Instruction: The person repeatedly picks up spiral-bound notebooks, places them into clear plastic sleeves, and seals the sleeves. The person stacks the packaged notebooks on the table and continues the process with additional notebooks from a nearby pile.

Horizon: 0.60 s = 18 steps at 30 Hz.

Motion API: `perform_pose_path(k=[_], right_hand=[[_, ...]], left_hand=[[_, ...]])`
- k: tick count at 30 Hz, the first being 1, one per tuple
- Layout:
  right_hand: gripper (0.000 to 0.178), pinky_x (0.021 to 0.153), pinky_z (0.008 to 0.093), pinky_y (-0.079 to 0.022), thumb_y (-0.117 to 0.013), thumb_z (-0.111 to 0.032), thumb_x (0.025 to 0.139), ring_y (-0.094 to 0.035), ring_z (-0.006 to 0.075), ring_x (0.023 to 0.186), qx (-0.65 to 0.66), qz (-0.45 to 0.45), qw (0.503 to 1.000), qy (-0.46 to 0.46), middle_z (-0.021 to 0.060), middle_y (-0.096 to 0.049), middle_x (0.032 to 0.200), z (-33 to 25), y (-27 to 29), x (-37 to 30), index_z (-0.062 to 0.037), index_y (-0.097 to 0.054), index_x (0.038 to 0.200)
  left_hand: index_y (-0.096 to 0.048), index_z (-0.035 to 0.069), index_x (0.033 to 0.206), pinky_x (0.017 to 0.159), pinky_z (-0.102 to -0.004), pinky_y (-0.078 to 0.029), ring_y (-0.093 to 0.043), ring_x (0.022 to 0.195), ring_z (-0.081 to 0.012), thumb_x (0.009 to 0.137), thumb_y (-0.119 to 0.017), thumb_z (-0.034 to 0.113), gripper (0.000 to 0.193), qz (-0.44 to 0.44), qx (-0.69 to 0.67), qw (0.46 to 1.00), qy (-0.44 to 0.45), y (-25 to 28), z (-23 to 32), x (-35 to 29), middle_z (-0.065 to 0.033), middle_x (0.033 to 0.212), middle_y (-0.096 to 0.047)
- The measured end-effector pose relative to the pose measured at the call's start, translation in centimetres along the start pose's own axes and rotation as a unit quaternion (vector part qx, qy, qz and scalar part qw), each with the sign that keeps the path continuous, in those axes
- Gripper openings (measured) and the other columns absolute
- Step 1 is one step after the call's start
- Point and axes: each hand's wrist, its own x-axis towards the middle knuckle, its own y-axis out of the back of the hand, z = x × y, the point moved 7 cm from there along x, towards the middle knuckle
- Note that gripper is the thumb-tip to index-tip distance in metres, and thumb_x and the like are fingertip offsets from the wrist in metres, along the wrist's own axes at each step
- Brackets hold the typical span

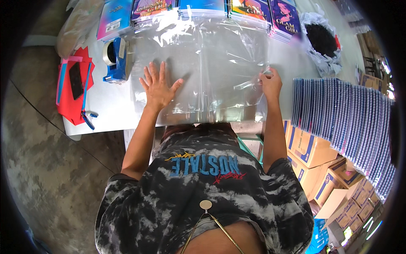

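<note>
A large sheet of clear plastic film (220, 76) lies over the white table in front of me, with a crease running down its middle. My left hand (159, 88) presses flat on its left part, fingers spread. At the right edge of the film, my right hand (270, 81) pinches the plastic between thumb and fingers. Beyond the film's far edge stand several stacks of colourful spiral notebooks (203, 6). Left of my left hand sits a blue tape dispenser (120, 59) with a roll of clear tape.
Red paper (69, 106) with a dark phone (76, 81) and a small blue-handled cutting tool (89, 118) lies at the left edge of the white table (101, 120). A plastic bag holds a black bundle (321, 40). Right are a long notebook row (338, 114) and cardboard boxes (311, 148).
</note>
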Motion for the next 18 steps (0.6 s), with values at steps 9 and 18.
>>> perform_pose_path(k=[9,18], right_hand=[[0.078,0.108,0.0523,-0.007,-0.065,-0.045,0.072,-0.005,0.0375,0.136,-0.392,-0.197,0.82,0.367,0.0116,-0.016,0.148,-9.7,-6.0,-16.6,-0.0161,-0.034,0.137],[0.072,0.107,0.0549,0.001,-0.044,-0.062,0.08,-0.002,0.0285,0.138,-0.34,-0.218,0.839,0.365,0.004,-0.01,0.15,0.2,-8.8,-15.7,-0.0292,-0.024,0.141]], left_hand=[[-0.018,0.02,0.144,0.105,-0.0596,-0.002,0.001,0.136,-0.0389,0.069,-0.053,0.071,0.097,0.044,0.02,0.994,-0.093,0.4,-0.4,-1.3,-0.0177,0.149,-0.006],[-0.016,0.017,0.144,0.103,-0.0619,0.0,0.001,0.137,-0.0377,0.065,-0.056,0.07,0.103,-0.067,0.017,0.993,-0.098,-0.6,-0.3,-6.8,-0.0181,0.149,-0.003]])
